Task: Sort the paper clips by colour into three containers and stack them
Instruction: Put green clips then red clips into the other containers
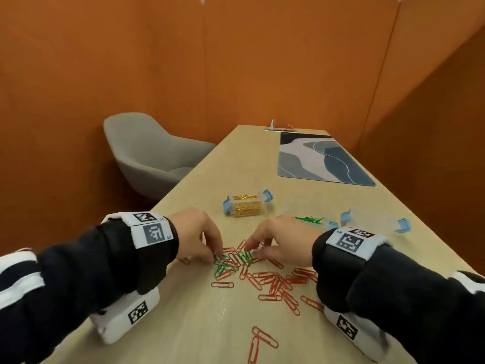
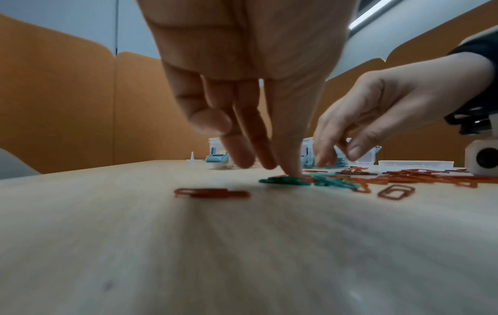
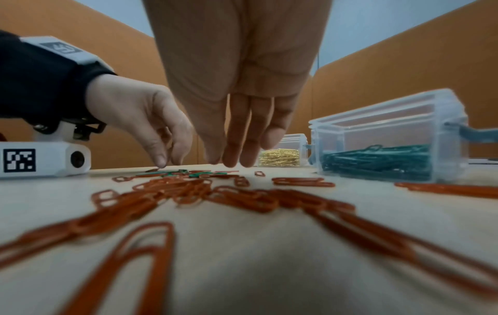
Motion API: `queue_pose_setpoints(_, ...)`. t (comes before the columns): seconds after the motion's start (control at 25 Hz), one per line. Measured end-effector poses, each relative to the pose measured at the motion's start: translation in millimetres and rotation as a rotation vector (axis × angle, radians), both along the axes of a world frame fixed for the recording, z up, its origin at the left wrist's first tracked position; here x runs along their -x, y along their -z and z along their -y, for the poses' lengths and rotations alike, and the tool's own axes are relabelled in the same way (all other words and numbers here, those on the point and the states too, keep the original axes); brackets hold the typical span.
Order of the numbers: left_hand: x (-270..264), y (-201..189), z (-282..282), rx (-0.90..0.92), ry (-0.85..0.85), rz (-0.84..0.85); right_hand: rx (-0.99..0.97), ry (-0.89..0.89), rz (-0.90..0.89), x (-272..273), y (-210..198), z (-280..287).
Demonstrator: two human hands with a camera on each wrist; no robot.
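Clips small, light, thin, slippy wire; flat on desk [image 1: 199, 185], tangle easy. Best slide one out, pinch its edge.
Green clips [image 1: 231, 260] mixed with red clips [image 1: 275, 281] in pile between hands. Gold ones shut in box [image 1: 245, 206]. More green in clear box [image 3: 388, 138].
Left hand [image 1: 195, 233] fingertip presses green clip. Right hand [image 1: 280, 241] fingers straight, tips near pile, holds nothing.
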State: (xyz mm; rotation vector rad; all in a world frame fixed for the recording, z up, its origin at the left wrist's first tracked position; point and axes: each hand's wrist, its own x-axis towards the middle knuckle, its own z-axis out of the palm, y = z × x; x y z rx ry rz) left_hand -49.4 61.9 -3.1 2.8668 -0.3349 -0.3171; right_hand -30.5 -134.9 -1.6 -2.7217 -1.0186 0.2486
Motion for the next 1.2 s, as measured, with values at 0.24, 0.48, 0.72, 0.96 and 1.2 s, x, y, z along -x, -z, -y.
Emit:
queue_pose_setpoints(0.24, -3, 3, 0, 0.04, -0.036, -0.025, 0.1, -0.052, 0.026, -7, 4, -6)
queue_pose_setpoints(0.48, -2, 6, -1, 0.002, -0.053, 0.02, 0.077, -0.022, 0.031, -7, 5, -6)
queue_pose_setpoints(0.72, -5, 8, -2, -0.014, -0.062, 0.035, 0.082, -0.041, 0.013, -7, 4, -9)
queue_pose_setpoints(0.96, -4, 12, -2, -0.025, -0.113, -0.017, 0.111, -0.005, -0.037, -9, 9, -9)
queue_pose_setpoints(1.2, 3, 11, 1, -0.12, -0.083, -0.043, 0.051, -0.014, -0.018, -5, 8, -9)
